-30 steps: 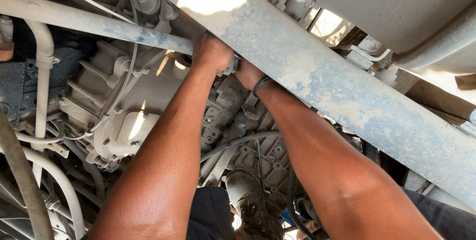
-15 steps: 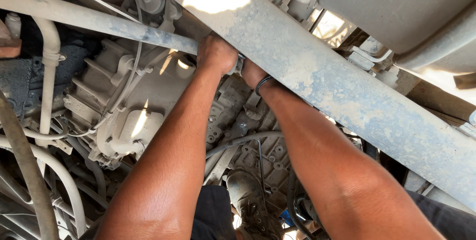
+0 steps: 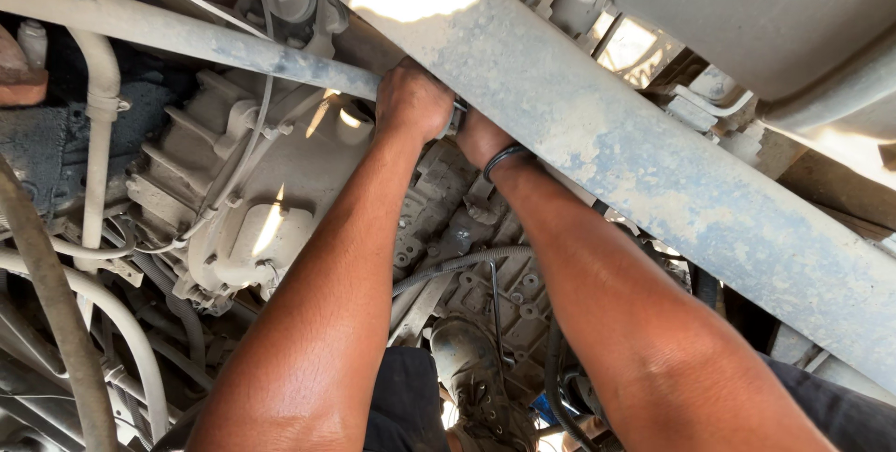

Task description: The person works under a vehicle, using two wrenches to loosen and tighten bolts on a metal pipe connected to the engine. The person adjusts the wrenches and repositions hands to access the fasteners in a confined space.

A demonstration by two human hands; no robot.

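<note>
I look up at the underside of a vehicle. My left hand (image 3: 412,103) reaches up to the edge of a wide dusty grey beam (image 3: 644,163), its fingers curled out of sight behind it. My right hand (image 3: 479,138), with a black band (image 3: 505,157) on the wrist, is pressed against the same edge just to the right, fingers also hidden. The two hands nearly touch. Whatever they grip lies behind the beam and cannot be seen.
A ribbed grey gearbox housing (image 3: 252,200) sits to the left under a thinner crossbar (image 3: 187,37). Pale hoses (image 3: 98,135) and cables run at the far left. A large grey tank (image 3: 765,13) fills the upper right. Dark cables (image 3: 467,261) hang between my forearms.
Both hands stay at the same spot on the beam's edge. The view has drifted only slightly.
</note>
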